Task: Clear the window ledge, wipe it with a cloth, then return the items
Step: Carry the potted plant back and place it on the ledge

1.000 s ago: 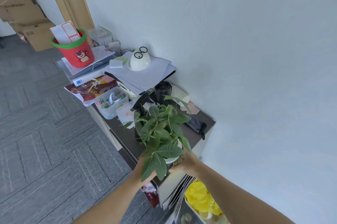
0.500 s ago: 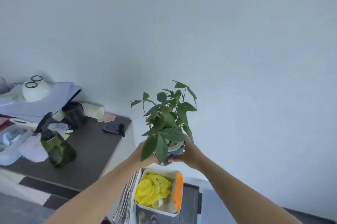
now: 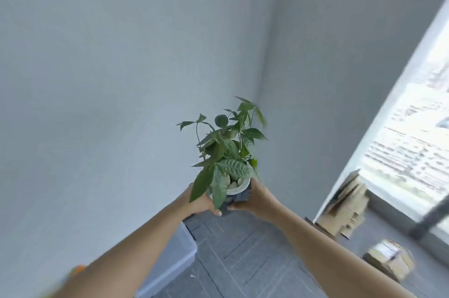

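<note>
A small potted plant with broad green leaves sits in a white-rimmed dark pot with pebbles on top. I hold it in the air in front of me, upright, near the room's corner. My left hand grips the pot's left side. My right hand grips its right side. The window is at the far right, blurred, with its low ledge running along its bottom edge.
Flattened cardboard leans beside the window, and a bundled stack lies on the grey floor below. A pale plastic bin stands against the left wall. Bare walls meet in the corner behind the plant.
The view has swung right, away from the cluttered cabinet toward the corner and window. The plant has left the cabinet top and travels with both hands.
</note>
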Available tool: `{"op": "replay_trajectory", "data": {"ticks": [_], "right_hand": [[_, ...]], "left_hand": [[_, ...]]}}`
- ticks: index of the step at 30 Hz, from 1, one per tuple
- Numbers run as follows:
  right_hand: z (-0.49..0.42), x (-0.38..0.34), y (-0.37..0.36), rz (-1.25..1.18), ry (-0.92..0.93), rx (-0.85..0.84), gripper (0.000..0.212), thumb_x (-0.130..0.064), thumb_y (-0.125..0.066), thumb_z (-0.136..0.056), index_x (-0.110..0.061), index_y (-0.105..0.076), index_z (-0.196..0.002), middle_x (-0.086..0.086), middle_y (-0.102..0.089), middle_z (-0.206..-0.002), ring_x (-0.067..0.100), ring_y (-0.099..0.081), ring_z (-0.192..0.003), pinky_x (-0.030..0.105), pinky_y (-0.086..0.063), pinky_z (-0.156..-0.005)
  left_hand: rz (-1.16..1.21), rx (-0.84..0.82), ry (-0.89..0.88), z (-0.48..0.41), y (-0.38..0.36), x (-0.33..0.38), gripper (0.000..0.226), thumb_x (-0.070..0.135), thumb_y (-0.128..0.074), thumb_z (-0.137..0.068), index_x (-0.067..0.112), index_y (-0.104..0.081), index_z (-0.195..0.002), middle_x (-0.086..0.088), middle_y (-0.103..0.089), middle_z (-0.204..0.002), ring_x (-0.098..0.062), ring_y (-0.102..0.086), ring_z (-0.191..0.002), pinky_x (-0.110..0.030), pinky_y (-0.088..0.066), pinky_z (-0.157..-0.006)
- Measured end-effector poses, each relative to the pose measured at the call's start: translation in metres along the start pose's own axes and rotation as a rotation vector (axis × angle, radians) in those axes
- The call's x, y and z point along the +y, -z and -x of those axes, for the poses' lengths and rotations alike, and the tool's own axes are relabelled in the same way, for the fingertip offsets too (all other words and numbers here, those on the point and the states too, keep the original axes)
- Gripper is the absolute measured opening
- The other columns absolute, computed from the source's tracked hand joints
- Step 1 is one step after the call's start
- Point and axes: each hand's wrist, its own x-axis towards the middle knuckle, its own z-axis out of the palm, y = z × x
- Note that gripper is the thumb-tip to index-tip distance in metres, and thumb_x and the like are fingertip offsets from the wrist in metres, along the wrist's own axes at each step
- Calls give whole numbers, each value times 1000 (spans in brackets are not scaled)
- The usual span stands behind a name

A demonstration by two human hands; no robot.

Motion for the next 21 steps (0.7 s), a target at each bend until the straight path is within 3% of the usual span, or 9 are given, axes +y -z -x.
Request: {"op": "replay_trajectory", "data": {"ticks": [2,3,4,6,8,13,16,18,21], "right_hand": [[39,31,56,-20,-21,110,101,-31,-91,-55,-25,-38,-141,-23,-57,-120,4,-54,-118,25,-46,-103],[62,47,85,-24,-48,163,98,-27,-91,-57,-24,-38,-139,-27,-55,-116,2,-52,-117,15,-45,-99],[84,61,111,-17,-74,216,94,-23,-91,-61,-24,-37,-138,-30,-52,-113,0,-49,-115,5,-41,-93],[125,90,159,-7,-127,299,92,-22,-90,-63,-24,-36,-138,-26,-50,-113,0,-47,-112,7,-40,-92],[173,127,208,-14,-199,412,87,-23,-91,-62,-23,-40,-133,-21,-52,-115,0,-49,-109,11,-43,-94],[293,204,303,-117,-366,701,72,-16,-91,-59,-30,-51,-117,-18,-62,-111,-8,-59,-97,6,-46,-75],[360,239,355,-146,-448,830,72,-18,-91,-57,-30,-53,-116,-13,-65,-113,2,-63,-101,11,-50,-74],[405,271,391,-155,-522,910,78,-20,-92,-56,-22,-51,-123,-9,-64,-114,9,-62,-103,14,-52,-75],[468,307,444,-183,-591,1018,88,-27,-93,-54,-20,-48,-130,-7,-63,-118,8,-60,-106,27,-56,-89]], "left_hand": [[-155,-45,-120,-36,-39,40,87,50,-85,-46,19,-56,-122,4,-58,-122,-20,-54,-114,-36,-47,-100],[-198,-122,-151,-46,-65,76,98,56,-83,-41,20,-54,-128,3,-57,-129,-20,-52,-119,-36,-44,-103],[-223,-190,-189,-58,-94,106,102,55,-84,-46,20,-50,-135,2,-53,-136,-20,-49,-123,-34,-41,-106],[-256,-250,-261,-61,-139,167,90,40,-87,-61,17,-46,-138,5,-49,-136,-19,-47,-125,-26,-39,-101],[-226,-307,-343,-69,-191,224,76,26,-88,-64,15,-52,-130,4,-54,-126,-20,-51,-117,-26,-42,-97],[-140,-516,-492,-82,-325,343,58,19,-90,-60,25,-57,-108,15,-58,-97,-15,-56,-105,-32,-49,-96],[-105,-638,-589,-90,-402,411,69,33,-93,-47,28,-62,-108,13,-64,-107,-12,-62,-104,-38,-54,-92],[-69,-742,-643,-94,-452,459,81,29,-94,-40,30,-60,-114,12,-65,-112,-12,-64,-104,-42,-56,-90],[-42,-882,-738,-94,-526,533,79,21,-93,-39,29,-61,-111,9,-69,-109,-15,-66,-105,-45,-57,-89]]}}
